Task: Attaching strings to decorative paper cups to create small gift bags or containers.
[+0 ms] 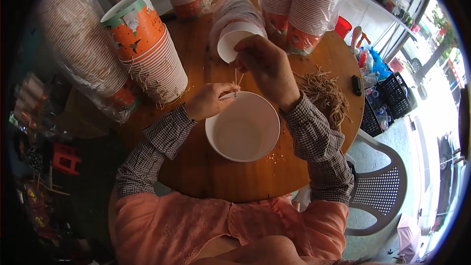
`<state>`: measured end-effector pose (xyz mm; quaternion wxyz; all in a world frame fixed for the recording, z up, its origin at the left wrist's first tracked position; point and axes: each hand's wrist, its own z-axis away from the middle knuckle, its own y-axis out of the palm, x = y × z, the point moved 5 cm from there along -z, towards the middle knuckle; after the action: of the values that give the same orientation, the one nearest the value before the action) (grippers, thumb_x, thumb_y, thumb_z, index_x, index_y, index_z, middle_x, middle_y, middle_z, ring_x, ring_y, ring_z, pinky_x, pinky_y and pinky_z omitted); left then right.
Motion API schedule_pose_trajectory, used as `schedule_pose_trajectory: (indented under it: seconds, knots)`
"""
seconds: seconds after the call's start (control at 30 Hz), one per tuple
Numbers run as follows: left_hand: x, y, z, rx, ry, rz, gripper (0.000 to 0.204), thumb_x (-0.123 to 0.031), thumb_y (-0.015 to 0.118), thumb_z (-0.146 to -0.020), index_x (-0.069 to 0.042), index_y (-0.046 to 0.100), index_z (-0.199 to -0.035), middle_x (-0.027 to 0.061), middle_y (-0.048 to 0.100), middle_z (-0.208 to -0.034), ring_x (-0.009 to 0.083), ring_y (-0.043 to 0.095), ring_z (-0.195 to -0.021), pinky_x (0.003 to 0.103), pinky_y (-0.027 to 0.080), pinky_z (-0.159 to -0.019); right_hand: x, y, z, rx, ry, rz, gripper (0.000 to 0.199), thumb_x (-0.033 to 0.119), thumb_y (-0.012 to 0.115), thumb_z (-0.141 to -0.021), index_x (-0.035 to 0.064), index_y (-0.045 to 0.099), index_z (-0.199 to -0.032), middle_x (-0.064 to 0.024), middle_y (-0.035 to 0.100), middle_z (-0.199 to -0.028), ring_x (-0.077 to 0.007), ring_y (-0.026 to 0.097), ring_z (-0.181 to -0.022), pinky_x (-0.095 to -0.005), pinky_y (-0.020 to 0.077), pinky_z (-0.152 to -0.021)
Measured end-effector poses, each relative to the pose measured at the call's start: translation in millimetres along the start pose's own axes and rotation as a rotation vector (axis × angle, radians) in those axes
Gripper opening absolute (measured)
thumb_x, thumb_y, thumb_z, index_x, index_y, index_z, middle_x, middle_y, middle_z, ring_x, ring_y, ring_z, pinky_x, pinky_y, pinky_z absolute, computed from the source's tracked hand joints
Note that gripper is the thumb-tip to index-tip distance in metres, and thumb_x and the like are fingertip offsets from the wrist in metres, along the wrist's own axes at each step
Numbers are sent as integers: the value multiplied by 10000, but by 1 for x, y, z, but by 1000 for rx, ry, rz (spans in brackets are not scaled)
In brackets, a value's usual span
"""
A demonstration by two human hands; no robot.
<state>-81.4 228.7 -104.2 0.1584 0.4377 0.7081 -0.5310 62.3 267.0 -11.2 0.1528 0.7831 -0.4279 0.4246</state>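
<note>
A white-lined paper bucket (242,132) stands upright on the round table in front of me, its mouth towards me. At its far left rim my left hand (210,102) is closed, thumb and fingers pinching the rim beside a thin tan cord (236,77). Above the far rim, my right hand (269,64) has its fingers pinched together on the upper part of that cord, which runs down to the rim. The right fingertips are partly hidden by the hand itself. A pile of loose tan cords (325,94) lies to the right of my right forearm.
Nested orange paper buckets (147,44) with cord handles stand at left, near plastic-wrapped stacks (81,34). More wrapped stacks (319,5) stand at the back right, beside a lying white-mouthed stack (231,44). A small black object (356,85) sits near the right table edge; a grey chair (380,186) stands beyond.
</note>
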Motion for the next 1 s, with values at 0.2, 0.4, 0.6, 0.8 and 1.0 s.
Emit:
schedule_pose_trajectory:
  seconds: [0.2, 0.4, 0.6, 0.8, 1.0]
  knots:
    - [14, 9, -13, 108, -100, 90, 211, -163, 637, -897, 15, 667, -1008, 106, 699, -845, 145, 653, -769, 261, 515, -701, 1, 2, -3, 17, 32, 62, 108, -10, 547, -895, -30, 566, -999, -84, 644, -869, -143, 665, -805, -270, 547, -726]
    - [20, 9, -17, 27, -66, -240, 229, -223, 622, -897, -23, 688, -988, 170, 691, -859, 283, 693, -773, 351, 557, -682, 3, -3, 5, -1, 34, 8, 124, 0, 516, -919, -13, 576, -1027, -54, 624, -792, -111, 627, -728, -250, 524, -667]
    - [50, -27, -22, -100, -67, -675, 233, -255, 610, -887, -32, 671, -854, 195, 661, -786, 356, 668, -735, 435, 557, -600, 49, -33, 31, 5, 319, -221, 115, 71, 549, -933, 0, 582, -1018, -57, 637, -796, -124, 645, -626, -223, 470, -490]
    - [27, -62, -12, -338, 101, -613, 333, -150, 673, -848, 15, 613, -1131, 193, 664, -1026, 321, 657, -921, 369, 531, -774, 34, -28, 80, 39, 523, -575, 169, 116, 516, -966, 25, 533, -1108, -49, 625, -821, -130, 647, -629, -211, 499, -500]
    - [-51, -14, 50, -295, 46, 92, 199, -156, 598, -934, -15, 646, -1065, 100, 676, -943, 175, 656, -876, 292, 519, -735, -16, -9, 113, -99, 629, -877, 124, 101, 431, -996, 56, 516, -1074, -56, 572, -802, -110, 531, -529, -214, 425, -413]
